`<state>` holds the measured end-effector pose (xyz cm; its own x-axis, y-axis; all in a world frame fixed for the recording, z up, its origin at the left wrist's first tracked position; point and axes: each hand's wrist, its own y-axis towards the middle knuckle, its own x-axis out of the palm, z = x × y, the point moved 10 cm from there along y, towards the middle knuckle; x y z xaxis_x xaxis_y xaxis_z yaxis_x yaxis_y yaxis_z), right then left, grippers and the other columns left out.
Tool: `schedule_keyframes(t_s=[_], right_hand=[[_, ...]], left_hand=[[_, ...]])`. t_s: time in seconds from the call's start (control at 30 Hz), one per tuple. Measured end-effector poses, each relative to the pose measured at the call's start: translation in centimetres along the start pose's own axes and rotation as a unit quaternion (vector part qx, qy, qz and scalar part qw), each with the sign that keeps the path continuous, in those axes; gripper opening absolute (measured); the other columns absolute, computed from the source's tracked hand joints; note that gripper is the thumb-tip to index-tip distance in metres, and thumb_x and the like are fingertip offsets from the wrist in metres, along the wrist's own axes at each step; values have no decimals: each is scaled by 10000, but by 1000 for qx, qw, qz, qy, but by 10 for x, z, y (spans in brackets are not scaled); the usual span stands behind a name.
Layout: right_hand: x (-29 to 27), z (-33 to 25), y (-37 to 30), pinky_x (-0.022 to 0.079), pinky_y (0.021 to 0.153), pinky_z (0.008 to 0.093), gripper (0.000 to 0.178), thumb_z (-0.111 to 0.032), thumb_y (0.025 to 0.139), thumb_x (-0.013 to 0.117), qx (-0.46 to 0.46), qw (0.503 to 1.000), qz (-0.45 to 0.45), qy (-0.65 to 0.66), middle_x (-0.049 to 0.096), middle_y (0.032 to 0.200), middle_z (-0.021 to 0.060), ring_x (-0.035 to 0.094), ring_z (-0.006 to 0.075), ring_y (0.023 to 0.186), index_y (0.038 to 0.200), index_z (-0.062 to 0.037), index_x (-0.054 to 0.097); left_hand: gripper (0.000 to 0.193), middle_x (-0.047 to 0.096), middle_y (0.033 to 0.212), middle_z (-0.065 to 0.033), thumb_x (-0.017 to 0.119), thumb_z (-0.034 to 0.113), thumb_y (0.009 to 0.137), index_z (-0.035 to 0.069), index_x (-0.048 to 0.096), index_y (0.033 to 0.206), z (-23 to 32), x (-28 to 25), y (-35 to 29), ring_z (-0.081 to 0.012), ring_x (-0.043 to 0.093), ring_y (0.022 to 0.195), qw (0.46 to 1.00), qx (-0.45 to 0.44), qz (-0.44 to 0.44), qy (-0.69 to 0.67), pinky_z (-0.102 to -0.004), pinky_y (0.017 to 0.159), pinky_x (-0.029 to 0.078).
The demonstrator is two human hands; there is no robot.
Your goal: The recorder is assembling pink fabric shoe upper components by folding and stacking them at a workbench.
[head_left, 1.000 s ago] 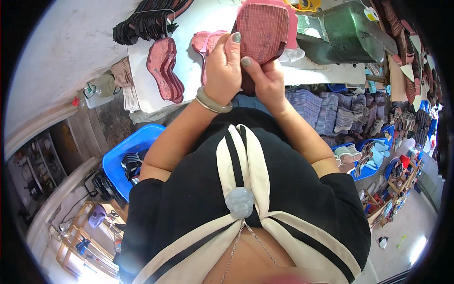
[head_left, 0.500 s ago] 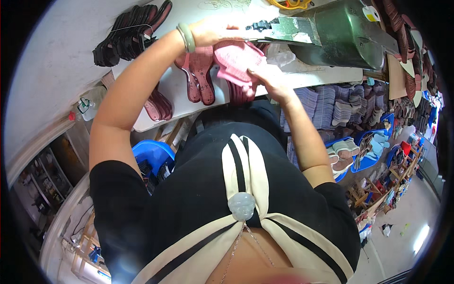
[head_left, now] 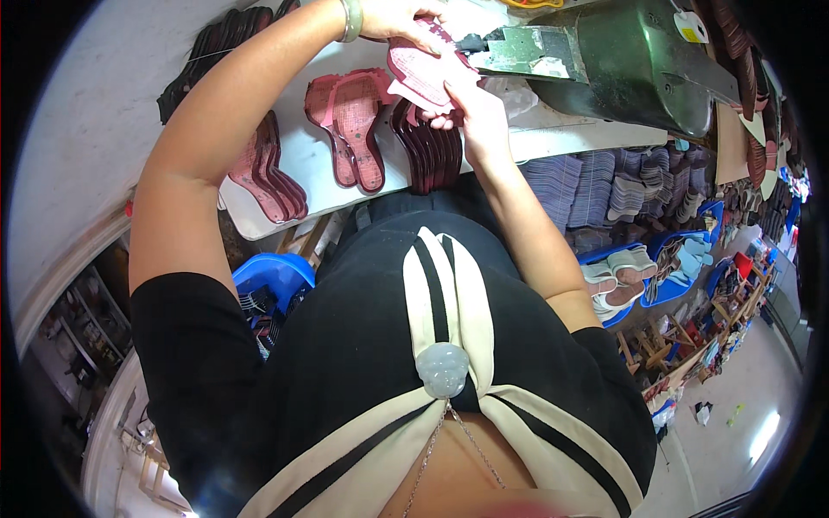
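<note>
Both of my hands hold one pink shoe piece (head_left: 420, 72) with a printed pattern, beside the narrow end of a green machine (head_left: 596, 65). My left hand (head_left: 404, 19), below a pale green bangle, grips its far edge with bent fingers. My right hand (head_left: 477, 114) pinches its near right side, thumb on top and fingers beneath. Just below it, a stack of dark red insoles (head_left: 427, 155) stands at the table's front edge. To the left lie a couple of pink-covered insoles (head_left: 352, 129), their wide ends away from me.
More red insoles (head_left: 269, 173) lie at the left of the white table (head_left: 326, 204). A bundle of black soles (head_left: 226, 50) sits farther back. A blue basket (head_left: 273, 278) stands below on the left. Stacked grey soles (head_left: 553, 188) and blue trays of shoes (head_left: 623, 274) fill the right.
The pink piece has turned and shifted slightly up toward the machine's end. My left arm has moved up and left; my right hand has moved a little left and down.
</note>
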<state>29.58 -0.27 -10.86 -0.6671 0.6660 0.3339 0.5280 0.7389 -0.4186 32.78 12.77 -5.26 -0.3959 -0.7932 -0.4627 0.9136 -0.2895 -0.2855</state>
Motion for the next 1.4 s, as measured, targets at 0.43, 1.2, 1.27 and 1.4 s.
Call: schedule_keyframes(t_s=[0.43, 1.2, 1.27, 1.4], right_hand=[[-11, -5, 16, 393, 425, 186, 257, -225, 890, 558, 12, 999, 37, -28, 636, 629, 78, 542, 84, 457, 842, 14, 638], [0, -22, 11, 288, 424, 196, 203, -192, 840, 637, -39, 993, 1, -116, 530, 569, -11, 410, 55, 449, 700, -47, 614], [-8, -25, 13, 285, 425, 188, 208, -217, 835, 649, -45, 989, -1, -143, 521, 565, -20, 412, 45, 459, 717, -47, 627], [-23, -25, 8, 363, 488, 194, 205, -229, 842, 644, -41, 981, -12, -191, 555, 630, 1, 473, 59, 526, 806, -28, 646]], left_hand=[[497, 598, 1080, -93, 692, 289, 788, 63, 551, 1208, 5, 4, -31, -185, 538, 988, 978, -6, 87, -187, -317, 881, 429], [419, 623, 1068, -116, 623, 266, 859, 15, 537, 1183, -29, 38, -94, -156, 581, 971, 899, -119, 416, -66, -280, 871, 447], [416, 625, 1072, -121, 617, 304, 850, 62, 544, 1180, -27, 45, -95, -211, 600, 961, 888, -105, 444, -56, -300, 859, 459], [432, 620, 1073, -154, 624, 304, 836, 88, 529, 1198, -13, 58, -94, -293, 610, 963, 865, -84, 487, -87, -343, 860, 469]])
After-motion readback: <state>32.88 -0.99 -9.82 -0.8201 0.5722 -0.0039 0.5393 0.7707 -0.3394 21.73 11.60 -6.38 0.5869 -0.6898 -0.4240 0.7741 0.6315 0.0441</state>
